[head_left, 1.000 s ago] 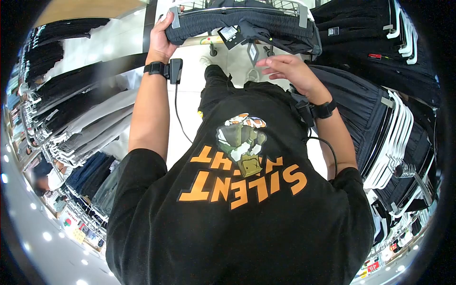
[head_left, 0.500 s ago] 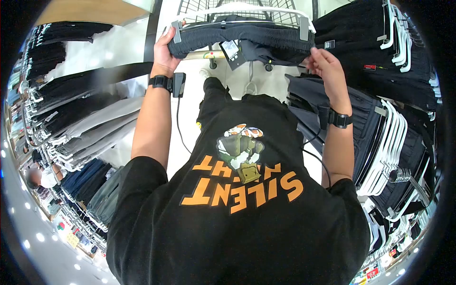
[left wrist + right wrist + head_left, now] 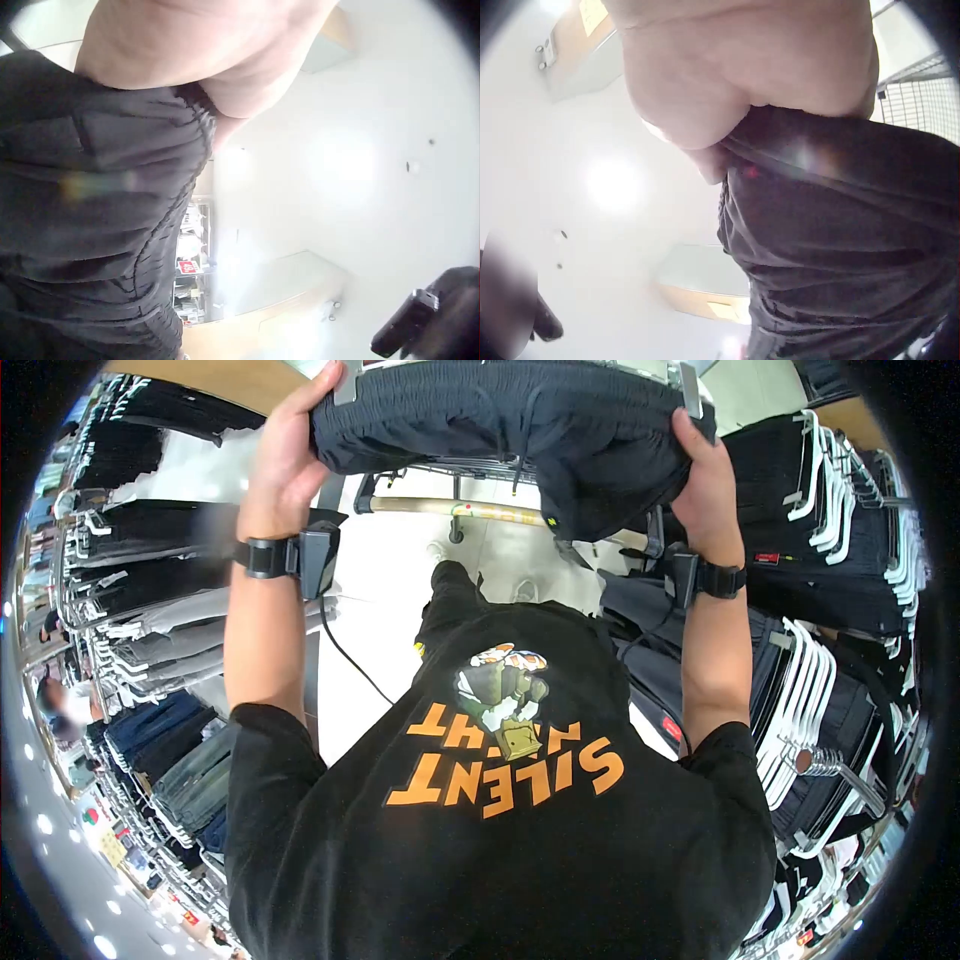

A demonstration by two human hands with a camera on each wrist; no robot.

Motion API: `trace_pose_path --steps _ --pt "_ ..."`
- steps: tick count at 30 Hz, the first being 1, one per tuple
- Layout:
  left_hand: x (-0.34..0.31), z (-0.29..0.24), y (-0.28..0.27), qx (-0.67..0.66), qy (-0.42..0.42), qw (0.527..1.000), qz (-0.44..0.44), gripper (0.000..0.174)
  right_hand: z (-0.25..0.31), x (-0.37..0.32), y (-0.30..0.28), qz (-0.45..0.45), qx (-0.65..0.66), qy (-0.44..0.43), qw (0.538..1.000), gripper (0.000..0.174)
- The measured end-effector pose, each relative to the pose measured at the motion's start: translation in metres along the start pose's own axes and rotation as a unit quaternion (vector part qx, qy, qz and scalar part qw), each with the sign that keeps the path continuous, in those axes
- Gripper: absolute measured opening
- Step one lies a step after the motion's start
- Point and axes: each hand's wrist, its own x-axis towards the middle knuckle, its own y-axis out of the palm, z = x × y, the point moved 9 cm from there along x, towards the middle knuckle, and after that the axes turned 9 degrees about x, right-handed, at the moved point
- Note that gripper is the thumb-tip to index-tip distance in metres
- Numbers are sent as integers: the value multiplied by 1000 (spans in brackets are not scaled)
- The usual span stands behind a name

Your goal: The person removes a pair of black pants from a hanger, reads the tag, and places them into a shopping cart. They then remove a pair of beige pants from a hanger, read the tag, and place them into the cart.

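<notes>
Dark pants (image 3: pixel 440 420) with a gathered elastic waistband and drawstring (image 3: pixel 530 420) hang from a clip hanger at the top of the head view. My left hand (image 3: pixel 287 460) grips one end of the waistband, beside the hanger's left clip (image 3: pixel 347 382). At the other end my right hand (image 3: pixel 708 485) holds the waistband, its thumb just below the right clip (image 3: pixel 692 390). Dark cloth (image 3: pixel 90 202) spreads under the palm in the left wrist view. The right wrist view likewise has the fabric (image 3: pixel 832 225) against the hand, fingers mostly hidden behind it.
A shopping cart's handle (image 3: pixel 480 510) stands just beyond my feet, below the pants. Racks of hanging pants (image 3: pixel 800 570) line the right side on white hangers (image 3: pixel 795 710). More clothes racks (image 3: pixel 170 630) run along the left.
Both hands have lifted the pants up and closer to the head camera. My right hand, earlier apart from the pants, has come to the waistband's right end and now grips it.
</notes>
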Motion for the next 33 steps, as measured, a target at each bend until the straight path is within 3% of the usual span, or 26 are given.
trace_pose_path --steps 2,4,5,8,14,16,17,19,22,33 --pt "1 -20 3 -23 3 999 28 44 19 13 21 46 12 1 999 37" --pt "4 -33 -2 -78 -7 997 15 42 34 20 54 120 116 54 984 36" --pt "3 -41 -3 -70 -12 996 46 37 45 9 91 77 123 37 989 62" --pt "-12 -68 21 -100 -5 993 55 29 60 24 102 165 114 62 978 50" --pt "-3 -111 21 -63 13 997 47 20 104 38 114 131 65 43 988 46" --pt "4 -122 15 -46 9 998 41 19 143 16 155 241 63 -129 960 39" --pt "7 -133 16 6 44 998 53 18 143 38 125 122 5 -93 988 35" --pt "1 -157 35 74 128 987 58 19 156 42 124 128 3 -74 989 35" --pt "4 -179 50 115 176 976 61 20 168 43 129 141 11 -43 989 36" --pt "23 -208 80 182 267 946 4 21 195 24 135 138 13 -150 979 37"
